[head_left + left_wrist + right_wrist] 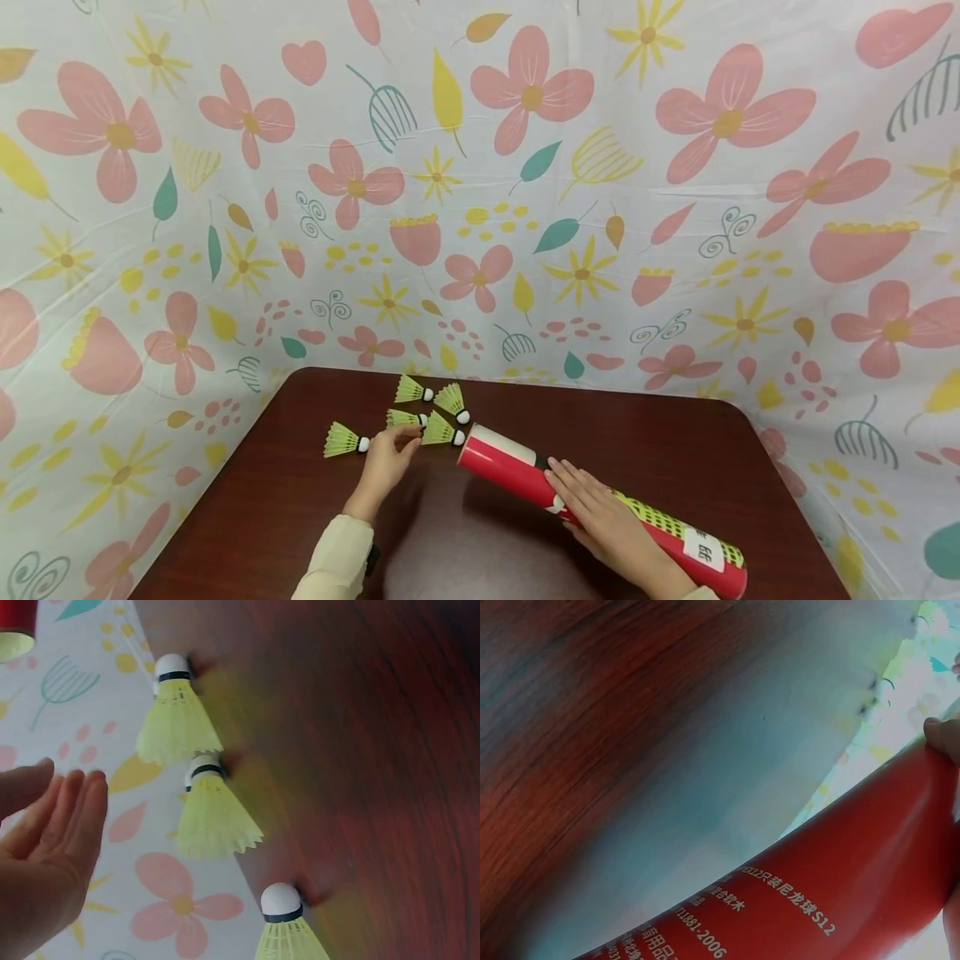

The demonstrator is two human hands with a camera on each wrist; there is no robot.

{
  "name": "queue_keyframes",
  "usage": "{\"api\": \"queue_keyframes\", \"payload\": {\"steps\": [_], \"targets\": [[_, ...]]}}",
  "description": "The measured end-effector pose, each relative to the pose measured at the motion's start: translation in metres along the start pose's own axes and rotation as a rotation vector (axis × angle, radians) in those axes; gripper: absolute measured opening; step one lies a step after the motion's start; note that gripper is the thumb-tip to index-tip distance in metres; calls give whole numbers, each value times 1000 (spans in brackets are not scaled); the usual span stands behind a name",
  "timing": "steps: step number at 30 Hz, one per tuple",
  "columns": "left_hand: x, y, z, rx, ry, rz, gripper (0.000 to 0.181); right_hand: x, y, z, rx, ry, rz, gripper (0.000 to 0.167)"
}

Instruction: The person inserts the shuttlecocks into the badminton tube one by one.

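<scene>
My left hand [384,468] hovers just in front of several yellow-green shuttlecocks with white heads. Closest to it are one shuttlecock [405,419] behind the fingers and another shuttlecock [438,428] to their right. In the left wrist view its fingers are fairly straight, the thumb is apart from them, and nothing is between. My right hand [603,521] holds a long red shuttlecock tube [504,457] round its middle. The tube slants, its far-left end towards the shuttlecocks; in the left wrist view that end [15,645] looks uncapped. What lies inside is hidden.
One shuttlecock [341,439] lies apart on the left. Two more, a shuttlecock [410,389] and a shuttlecock [452,400], lie at the back. The dark brown table [645,425] has rounded back corners and meets a flower-patterned cloth [480,208] behind it.
</scene>
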State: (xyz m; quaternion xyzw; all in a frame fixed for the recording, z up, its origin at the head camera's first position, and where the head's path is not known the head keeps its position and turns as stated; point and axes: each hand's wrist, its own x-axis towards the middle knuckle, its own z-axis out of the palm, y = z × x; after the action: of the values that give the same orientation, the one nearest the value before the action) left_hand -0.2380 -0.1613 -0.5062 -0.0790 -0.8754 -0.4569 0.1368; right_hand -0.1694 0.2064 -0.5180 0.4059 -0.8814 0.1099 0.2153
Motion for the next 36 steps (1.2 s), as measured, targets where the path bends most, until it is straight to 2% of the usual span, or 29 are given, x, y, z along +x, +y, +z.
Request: {"api": "queue_keyframes", "payload": {"steps": [5, 6, 9, 16, 21, 30, 36], "targets": [[9, -9, 5, -16, 32, -26, 21, -1, 2, 0, -14, 19, -7, 73], [10, -10, 7, -15, 44, -13, 21, -2, 3, 0, -16, 16, -5, 73], [14, -13, 13, -19, 60, -22, 22, -3, 3, -1, -10, -8, 5, 73], [23, -20, 31, -16, 50, -151, 26, -6, 2, -2, 3, -25, 24, 73], [23, -21, 38, 14, 68, -171, 27, -9, 2, 0, -8, -22, 44, 73], [21, -19, 42, 39, 93, -230, 12, -11, 6, 1, -18, -1, 24, 72], [23, -20, 42, 62, 108, -217, 6, -12, 8, 0, -11, 1, 24, 71]]}}
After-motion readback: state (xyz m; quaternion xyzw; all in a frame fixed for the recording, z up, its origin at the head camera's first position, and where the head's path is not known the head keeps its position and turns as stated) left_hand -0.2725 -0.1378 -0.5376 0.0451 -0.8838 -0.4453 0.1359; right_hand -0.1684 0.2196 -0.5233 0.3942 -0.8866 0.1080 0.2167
